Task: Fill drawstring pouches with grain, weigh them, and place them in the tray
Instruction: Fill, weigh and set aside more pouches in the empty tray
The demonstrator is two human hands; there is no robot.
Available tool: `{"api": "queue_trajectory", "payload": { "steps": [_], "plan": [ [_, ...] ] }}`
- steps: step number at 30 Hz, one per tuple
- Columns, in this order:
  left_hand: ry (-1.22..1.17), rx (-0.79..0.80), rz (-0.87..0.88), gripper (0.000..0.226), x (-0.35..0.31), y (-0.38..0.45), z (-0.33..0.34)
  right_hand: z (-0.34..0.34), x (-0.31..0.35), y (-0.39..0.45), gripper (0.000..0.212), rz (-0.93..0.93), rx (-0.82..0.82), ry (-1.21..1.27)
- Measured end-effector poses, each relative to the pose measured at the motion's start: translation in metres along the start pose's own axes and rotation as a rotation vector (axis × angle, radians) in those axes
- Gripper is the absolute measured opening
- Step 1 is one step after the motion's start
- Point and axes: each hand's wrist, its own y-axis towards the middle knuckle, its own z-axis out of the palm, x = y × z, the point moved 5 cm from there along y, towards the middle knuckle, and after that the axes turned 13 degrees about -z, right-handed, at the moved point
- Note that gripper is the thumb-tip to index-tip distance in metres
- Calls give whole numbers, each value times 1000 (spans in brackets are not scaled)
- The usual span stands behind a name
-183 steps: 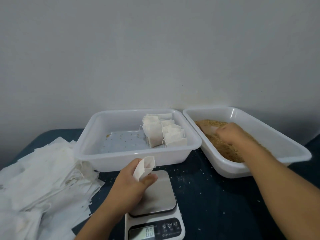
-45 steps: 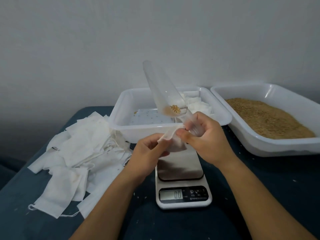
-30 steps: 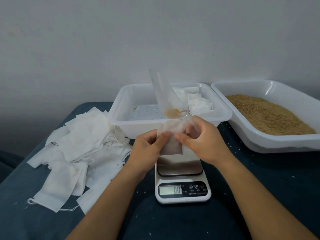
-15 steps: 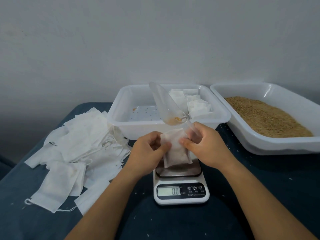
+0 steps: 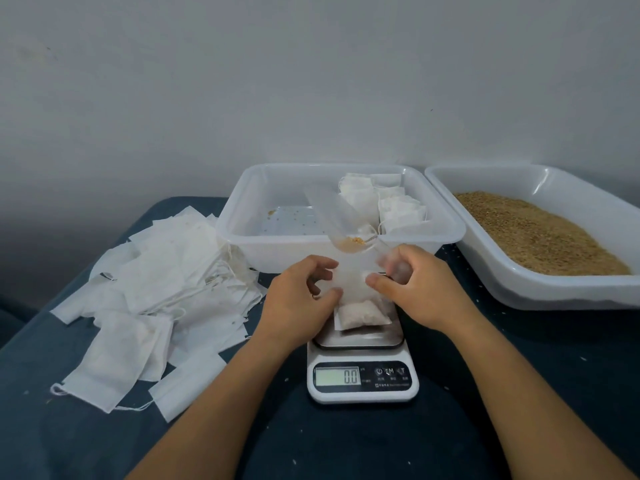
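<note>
A drawstring pouch point(image 5: 360, 299) is being held upright over the steel platform of the scale point(image 5: 362, 362), at the centre of the view. Its lower part is being swollen by grain, and its bottom edge is lying at or just above the platform; contact cannot be told. The display is reading 0.0.

The pouch's upper left edge is being pinched by the left hand point(image 5: 298, 299), thumb against curled fingers. The upper right edge is being pinched by the right hand point(image 5: 415, 289), and the handle of a clear plastic scoop point(image 5: 341, 223) is also being gripped by that hand's curled fingers. The scoop is being held tilted, its bowl pointing toward 11 o'clock, with a few grains lying at its lower end just above the pouch's mouth.

At 12 o'clock from the scale, the white tray point(image 5: 242, 237) is sitting, with filled pouches point(image 5: 384, 206) being kept upright in its right half and a few loose grains on its floor. At 2 o'clock, a second white tub point(image 5: 554, 289) is being occupied by brown grain point(image 5: 533, 233). At 9 o'clock, a heap of empty pouches point(image 5: 149, 292) is lying on the dark blue surface point(image 5: 519, 375), which is being speckled by stray grains.
</note>
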Motion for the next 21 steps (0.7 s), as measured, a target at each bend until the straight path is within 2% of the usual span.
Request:
{"api": "queue_trajectory", "payload": {
  "steps": [4, 12, 21],
  "plan": [
    [-101, -33, -87, 32, 12, 8, -6, -3, 1, 0, 25, 2, -72, 35],
    [-296, -121, -359, 12, 43, 23, -12, -11, -2, 2, 24, 13, -239, 59],
    [-276, -119, -382, 11, 49, 27, -10, -12, -8, 2, 25, 27, -280, 88]
  ]
}}
